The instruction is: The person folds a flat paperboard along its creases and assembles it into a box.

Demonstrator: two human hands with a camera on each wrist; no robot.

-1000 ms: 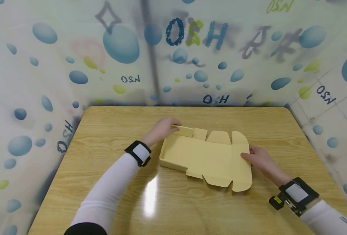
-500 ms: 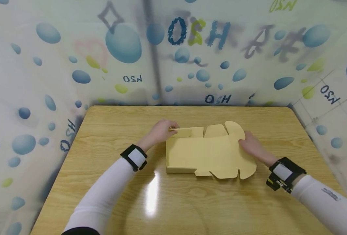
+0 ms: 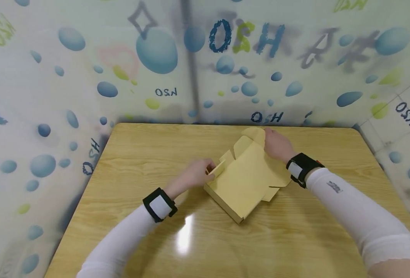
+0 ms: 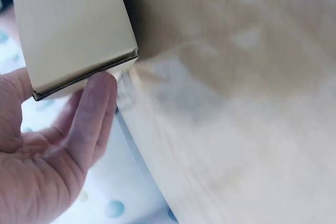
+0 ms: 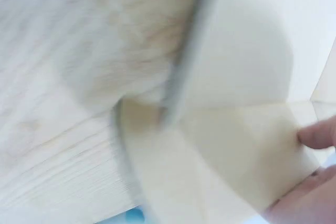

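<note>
A yellowish cardboard box point(image 3: 243, 177), partly folded, sits slantwise on the table with its low tray part toward me. Its lid panel and notched flaps spread out at the far end. My left hand point(image 3: 196, 173) grips the tray's left wall near the corner; in the left wrist view, the fingers of that hand point(image 4: 68, 129) lie against the end of the box wall point(image 4: 73, 30). At the lid's far edge, my right hand point(image 3: 277, 146) holds the end flap and covers part of it. The right wrist view has the thumb point(image 5: 317, 134) on the cardboard's inner face point(image 5: 247, 150).
The wood-grain table point(image 3: 149, 146) extends around the box on all sides. Behind it hangs a pale curtain point(image 3: 205, 88) with blue and green drops, close to the table's back edge. A bright light reflection point(image 3: 184, 235) shows on the tabletop in front.
The box has turned anticlockwise, its lid end swinging away toward the back. My right hand has moved up and left with the flap, while my left hand has come slightly nearer to me.
</note>
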